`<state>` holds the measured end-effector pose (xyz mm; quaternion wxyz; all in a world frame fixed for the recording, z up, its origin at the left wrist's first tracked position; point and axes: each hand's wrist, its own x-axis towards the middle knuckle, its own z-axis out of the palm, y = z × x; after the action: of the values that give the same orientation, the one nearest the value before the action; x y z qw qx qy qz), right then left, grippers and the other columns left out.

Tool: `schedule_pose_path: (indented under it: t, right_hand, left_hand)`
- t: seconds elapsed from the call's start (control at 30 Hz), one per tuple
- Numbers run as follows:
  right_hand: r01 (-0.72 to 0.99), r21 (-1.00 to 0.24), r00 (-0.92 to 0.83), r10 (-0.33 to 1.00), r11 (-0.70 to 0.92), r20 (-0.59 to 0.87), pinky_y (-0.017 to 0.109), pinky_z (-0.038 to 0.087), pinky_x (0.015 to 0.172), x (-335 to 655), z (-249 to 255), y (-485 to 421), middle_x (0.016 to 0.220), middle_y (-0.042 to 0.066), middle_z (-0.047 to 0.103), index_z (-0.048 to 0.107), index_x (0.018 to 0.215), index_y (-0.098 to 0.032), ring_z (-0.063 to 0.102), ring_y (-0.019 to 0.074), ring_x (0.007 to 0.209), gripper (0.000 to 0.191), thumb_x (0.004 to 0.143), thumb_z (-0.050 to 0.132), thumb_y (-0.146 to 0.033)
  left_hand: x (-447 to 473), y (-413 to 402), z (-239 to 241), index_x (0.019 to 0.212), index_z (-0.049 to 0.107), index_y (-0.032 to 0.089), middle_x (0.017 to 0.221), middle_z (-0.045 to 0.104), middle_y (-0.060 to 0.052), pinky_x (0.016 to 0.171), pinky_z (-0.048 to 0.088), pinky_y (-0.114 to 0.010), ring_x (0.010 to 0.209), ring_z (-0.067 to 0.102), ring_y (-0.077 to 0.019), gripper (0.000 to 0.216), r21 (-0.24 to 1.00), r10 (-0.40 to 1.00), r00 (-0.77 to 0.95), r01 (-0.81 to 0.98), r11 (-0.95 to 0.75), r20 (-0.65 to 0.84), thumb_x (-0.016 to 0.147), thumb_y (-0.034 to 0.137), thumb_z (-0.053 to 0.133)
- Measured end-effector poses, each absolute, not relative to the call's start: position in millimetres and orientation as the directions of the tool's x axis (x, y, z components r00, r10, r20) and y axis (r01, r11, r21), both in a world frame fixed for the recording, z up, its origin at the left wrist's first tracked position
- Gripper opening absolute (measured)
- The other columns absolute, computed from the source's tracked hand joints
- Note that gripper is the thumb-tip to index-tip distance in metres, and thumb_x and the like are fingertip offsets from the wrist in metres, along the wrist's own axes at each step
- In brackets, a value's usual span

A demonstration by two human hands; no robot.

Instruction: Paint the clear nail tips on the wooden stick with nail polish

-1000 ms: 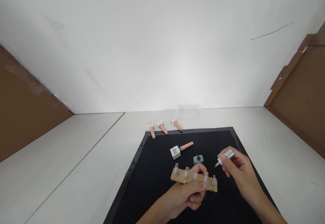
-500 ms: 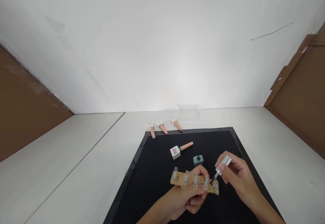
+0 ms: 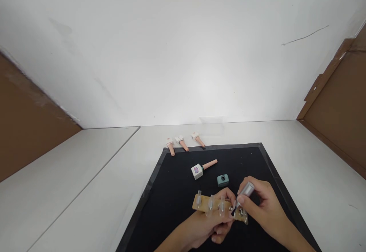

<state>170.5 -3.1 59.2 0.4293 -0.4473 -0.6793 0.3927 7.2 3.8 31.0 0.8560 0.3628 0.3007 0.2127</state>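
My left hand (image 3: 210, 225) is closed around a tan wooden strip (image 3: 201, 205) that carries several clear nail tips standing in a row. My right hand (image 3: 261, 208) pinches a silver-capped polish brush (image 3: 245, 192), and its dark tip touches a nail tip near the strip's right end. Just beyond, an open teal polish bottle (image 3: 223, 180) stands on the black mat (image 3: 171, 191). A closed white bottle with a pink cap (image 3: 202, 168) lies on the mat further back.
Three more pink-capped bottles (image 3: 183, 143) lie on the white table just past the mat's far edge. Brown cardboard panels (image 3: 337, 107) stand at the left and right sides. A white wall rises behind.
My right hand has moved left and down, bringing the brush from above the mat onto a nail tip on the strip. My left hand lowered the strip slightly.
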Motion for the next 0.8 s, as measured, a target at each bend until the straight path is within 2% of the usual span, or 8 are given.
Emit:
schedule_pose_path:
  t: [0.2,0.5,0.63,0.8]
  right_hand:
    - [0.278,-0.920,-0.208,0.952,0.276,0.224,0.020,0.034,0.040,170.9,59.1,-3.5,0.050,-0.005,0.044,0.048,0.059,-0.019,0.040,0.0101,0.043,0.027,0.081,0.056,-0.031]
    - [0.259,-0.932,-0.192,0.959,0.253,0.207,0.021,0.034,0.041,169.2,61.8,-3.7,0.052,-0.004,0.046,0.051,0.061,-0.019,0.041,0.0107,0.044,0.020,0.079,0.057,-0.026]
    - [0.121,-0.977,-0.152,0.976,0.175,0.156,0.021,0.033,0.043,172.2,59.8,-3.9,0.055,-0.004,0.045,0.057,0.069,-0.019,0.038,0.0102,0.045,0.019,0.081,0.059,-0.034]
    - [-0.117,-0.991,-0.186,0.979,0.057,0.079,0.024,0.035,0.048,179.0,53.7,-1.6,0.061,-0.003,0.045,0.061,0.071,-0.019,0.038,0.0113,0.049,0.035,0.077,0.062,-0.053]
  left_hand:
    - [6.7,3.4,30.0,0.076,0.040,0.022,0.052,0.043,0.010,0.034,0.013,-0.016,0.038,0.025,-0.0016,0.047,0.742,0.590,0.731,-0.175,0.647,-0.341,0.061,0.046,0.077]
    - [5.1,2.7,25.3,0.079,0.041,0.021,0.051,0.045,0.010,0.034,0.015,-0.015,0.038,0.026,-0.0018,0.045,0.745,0.595,0.729,-0.180,0.642,-0.337,0.062,0.044,0.076]
    - [4.7,1.5,25.9,0.077,0.042,0.021,0.051,0.045,0.010,0.033,0.015,-0.015,0.038,0.025,-0.0016,0.045,0.739,0.596,0.734,-0.194,0.645,-0.326,0.061,0.044,0.077]
    - [3.6,0.3,24.9,0.077,0.044,0.020,0.051,0.045,0.010,0.033,0.018,-0.015,0.038,0.027,-0.0020,0.042,0.750,0.591,0.745,-0.190,0.633,-0.310,0.063,0.043,0.077]
